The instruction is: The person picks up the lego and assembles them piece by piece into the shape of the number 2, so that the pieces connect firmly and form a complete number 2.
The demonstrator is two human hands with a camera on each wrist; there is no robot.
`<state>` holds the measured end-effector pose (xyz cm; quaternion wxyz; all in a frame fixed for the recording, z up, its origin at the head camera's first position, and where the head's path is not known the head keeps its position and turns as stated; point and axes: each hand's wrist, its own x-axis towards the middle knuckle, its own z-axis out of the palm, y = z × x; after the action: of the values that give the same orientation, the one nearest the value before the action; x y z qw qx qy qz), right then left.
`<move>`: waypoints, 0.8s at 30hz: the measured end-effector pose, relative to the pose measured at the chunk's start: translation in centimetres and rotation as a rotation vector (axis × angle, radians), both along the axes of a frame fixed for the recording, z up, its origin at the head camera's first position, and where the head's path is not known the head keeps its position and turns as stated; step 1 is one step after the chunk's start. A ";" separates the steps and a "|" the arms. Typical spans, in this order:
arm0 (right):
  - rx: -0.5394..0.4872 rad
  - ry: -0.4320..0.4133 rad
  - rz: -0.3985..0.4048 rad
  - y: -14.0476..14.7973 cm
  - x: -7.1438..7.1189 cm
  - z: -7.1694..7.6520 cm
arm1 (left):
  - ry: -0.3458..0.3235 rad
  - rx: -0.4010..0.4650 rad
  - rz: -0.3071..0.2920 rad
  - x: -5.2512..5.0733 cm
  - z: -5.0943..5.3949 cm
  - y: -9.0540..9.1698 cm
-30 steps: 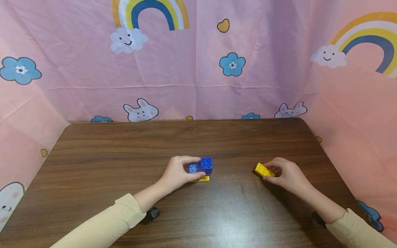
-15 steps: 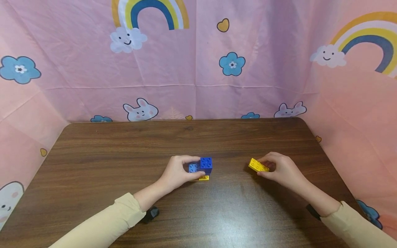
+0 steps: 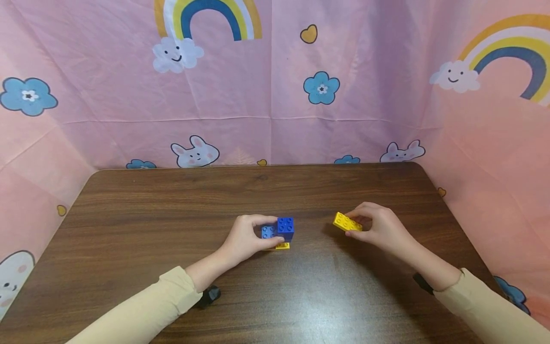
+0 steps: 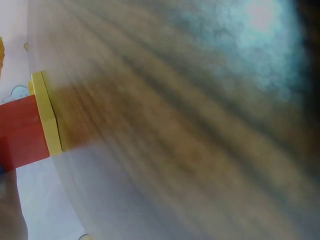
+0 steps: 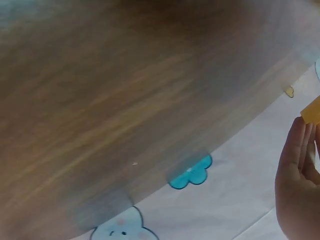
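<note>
My left hand (image 3: 247, 241) grips a stack of toy building bricks near the middle of the table. A dark blue brick (image 3: 285, 228) tops it, with a lighter blue brick (image 3: 268, 232) lower on its left. At the foot, a yellow brick (image 3: 282, 246) shows its studs. In the left wrist view a red brick (image 4: 22, 132) sits on the yellow base brick (image 4: 47, 115). To the right, my right hand (image 3: 384, 229) pinches a loose yellow brick (image 3: 346, 222) between thumb and fingers, tilted and apart from the stack. Only a corner of that loose brick (image 5: 312, 111) enters the right wrist view.
The brown wooden table (image 3: 193, 191) has rounded far corners. A pink printed cloth (image 3: 365, 110) hangs behind it and along both sides. Black wrist devices, one being the left wrist's black piece (image 3: 209, 296), show below the sleeves.
My right hand has moved left and a little farther away, carrying the yellow brick closer to the stack. The left hand and the stack have stayed in place.
</note>
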<state>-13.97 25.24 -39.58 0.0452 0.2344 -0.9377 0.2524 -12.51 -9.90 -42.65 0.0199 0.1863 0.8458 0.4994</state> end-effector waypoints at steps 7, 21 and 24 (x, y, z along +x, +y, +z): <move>-0.024 0.026 0.066 -1.3 -0.4 0.6 | -0.004 -0.005 -0.004 0.0 0.0 0.0; -0.057 0.033 0.110 -3.7 -1.0 1.8 | -0.036 -0.001 0.011 -0.2 0.0 -0.1; -0.060 0.025 0.110 -4.2 -1.1 2.1 | -0.041 -0.006 0.013 -0.2 0.0 -0.1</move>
<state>-15.03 21.08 -37.51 0.0498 0.2872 -0.9147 0.2798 -12.67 -10.02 -42.66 0.0345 0.1707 0.8480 0.5006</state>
